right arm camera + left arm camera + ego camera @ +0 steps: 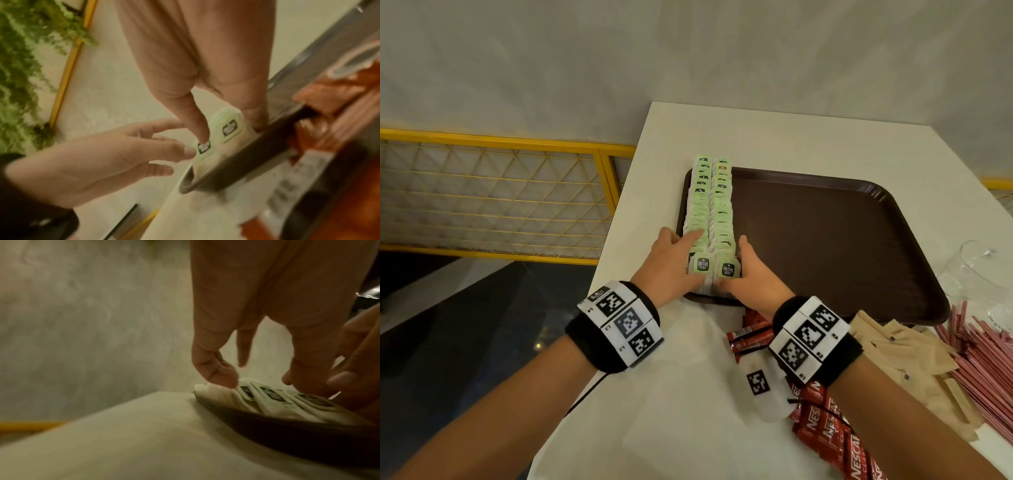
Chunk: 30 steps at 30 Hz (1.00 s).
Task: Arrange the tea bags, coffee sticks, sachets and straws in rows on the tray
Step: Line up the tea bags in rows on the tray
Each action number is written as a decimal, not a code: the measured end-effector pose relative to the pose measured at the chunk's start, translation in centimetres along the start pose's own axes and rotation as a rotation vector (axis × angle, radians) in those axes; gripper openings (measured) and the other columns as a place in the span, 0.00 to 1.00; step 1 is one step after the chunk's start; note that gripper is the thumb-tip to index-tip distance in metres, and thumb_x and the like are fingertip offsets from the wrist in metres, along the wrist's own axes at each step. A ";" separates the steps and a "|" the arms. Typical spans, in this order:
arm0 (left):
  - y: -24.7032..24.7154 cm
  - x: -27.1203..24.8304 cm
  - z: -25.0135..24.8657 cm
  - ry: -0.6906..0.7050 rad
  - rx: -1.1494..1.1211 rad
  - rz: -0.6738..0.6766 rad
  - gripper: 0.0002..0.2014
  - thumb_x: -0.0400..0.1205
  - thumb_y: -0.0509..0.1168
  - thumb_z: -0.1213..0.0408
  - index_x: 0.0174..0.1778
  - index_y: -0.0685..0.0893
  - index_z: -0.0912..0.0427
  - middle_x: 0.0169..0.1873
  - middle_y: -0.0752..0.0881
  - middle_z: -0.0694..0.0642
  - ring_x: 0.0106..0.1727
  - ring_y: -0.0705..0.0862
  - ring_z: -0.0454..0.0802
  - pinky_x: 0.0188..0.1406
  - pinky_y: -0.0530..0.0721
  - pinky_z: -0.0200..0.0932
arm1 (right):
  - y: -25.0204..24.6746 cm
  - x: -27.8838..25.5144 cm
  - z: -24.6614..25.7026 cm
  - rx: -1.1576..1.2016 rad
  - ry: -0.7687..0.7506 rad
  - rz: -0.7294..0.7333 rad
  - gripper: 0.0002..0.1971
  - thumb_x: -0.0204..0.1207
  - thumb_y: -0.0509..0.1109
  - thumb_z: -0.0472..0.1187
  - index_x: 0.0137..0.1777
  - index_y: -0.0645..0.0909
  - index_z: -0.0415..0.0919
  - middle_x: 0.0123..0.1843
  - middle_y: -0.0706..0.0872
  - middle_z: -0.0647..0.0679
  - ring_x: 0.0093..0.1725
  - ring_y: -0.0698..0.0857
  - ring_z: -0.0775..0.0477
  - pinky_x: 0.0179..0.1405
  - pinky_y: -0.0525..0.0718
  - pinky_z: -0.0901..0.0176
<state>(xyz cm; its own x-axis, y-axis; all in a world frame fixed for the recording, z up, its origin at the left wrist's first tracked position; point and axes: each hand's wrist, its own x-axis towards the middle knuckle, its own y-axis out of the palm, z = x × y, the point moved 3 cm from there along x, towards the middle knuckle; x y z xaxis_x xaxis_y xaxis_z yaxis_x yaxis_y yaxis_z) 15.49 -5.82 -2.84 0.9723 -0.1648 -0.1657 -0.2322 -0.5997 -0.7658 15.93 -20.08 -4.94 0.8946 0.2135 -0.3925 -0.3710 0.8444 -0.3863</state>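
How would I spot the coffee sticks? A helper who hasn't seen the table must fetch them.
Start at the brown tray on the white table. Just off its near edge, under the right hand's wrist, lie the coffee sticks: glossy red, unlike the beige sachets and thin pink straws beside them.

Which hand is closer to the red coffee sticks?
Right. The right hand sits at the tray's near edge just above the coffee sticks; the left hand is farther off, across the tea bags.

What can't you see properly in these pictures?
- Near ends of the tea bags: head view, covered by the left hand and right hand.
- Coffee sticks: head view, partly under the right wrist, cut by the bottom edge.
- Straws: head view, cut by the right edge.
- Tea bag print: wrist views, too blurred.
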 end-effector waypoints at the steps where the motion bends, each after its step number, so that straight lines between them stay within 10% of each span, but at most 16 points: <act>1: 0.0 0.0 -0.1 -0.011 -0.069 -0.015 0.38 0.76 0.69 0.64 0.80 0.57 0.51 0.62 0.67 0.57 0.67 0.70 0.55 0.64 0.70 0.39 | 0.3 -0.1 0.0 0.054 0.003 0.016 0.49 0.77 0.69 0.33 0.81 0.31 0.41 0.81 0.63 0.48 0.78 0.66 0.49 0.77 0.66 0.50; 7: 0.7 0.2 -0.4 -0.147 -0.267 0.076 0.44 0.83 0.61 0.65 0.80 0.30 0.61 0.80 0.59 0.59 0.78 0.64 0.53 0.76 0.65 0.46 | 1.3 0.3 -0.6 0.255 0.006 0.005 0.43 0.79 0.60 0.26 0.83 0.33 0.42 0.79 0.68 0.49 0.76 0.70 0.51 0.78 0.66 0.50; 12: 0.8 -0.3 -1.0 -0.147 -0.366 0.139 0.42 0.84 0.57 0.70 0.79 0.28 0.60 0.82 0.56 0.53 0.79 0.63 0.50 0.77 0.65 0.46 | 1.2 0.0 0.1 0.339 0.005 0.003 0.39 0.81 0.57 0.26 0.82 0.35 0.42 0.78 0.69 0.49 0.73 0.72 0.54 0.77 0.66 0.55; 18: 0.1 0.4 -1.9 -0.214 -0.581 0.141 0.40 0.84 0.54 0.72 0.79 0.28 0.59 0.82 0.55 0.51 0.80 0.59 0.48 0.75 0.61 0.41 | -0.1 2.4 1.1 0.400 0.117 -0.091 0.41 0.81 0.57 0.59 0.82 0.33 0.47 0.83 0.58 0.47 0.81 0.60 0.45 0.80 0.58 0.48; 30: -0.6 1.7 -1.4 -0.288 -0.786 0.099 0.38 0.85 0.52 0.71 0.80 0.30 0.58 0.83 0.47 0.53 0.82 0.51 0.49 0.75 0.56 0.41 | -1.2 4.5 2.0 0.512 0.170 -0.135 0.36 0.83 0.47 0.62 0.84 0.41 0.45 0.84 0.55 0.47 0.82 0.59 0.46 0.80 0.58 0.50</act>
<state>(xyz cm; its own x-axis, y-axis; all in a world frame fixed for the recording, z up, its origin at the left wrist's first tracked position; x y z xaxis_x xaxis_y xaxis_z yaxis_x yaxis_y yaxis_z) 17.23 -6.84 -1.80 0.8906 -0.1034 -0.4428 -0.1642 -0.9812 -0.1011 20.87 -19.16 -4.57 0.8571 0.0407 -0.5136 -0.0500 0.9987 -0.0044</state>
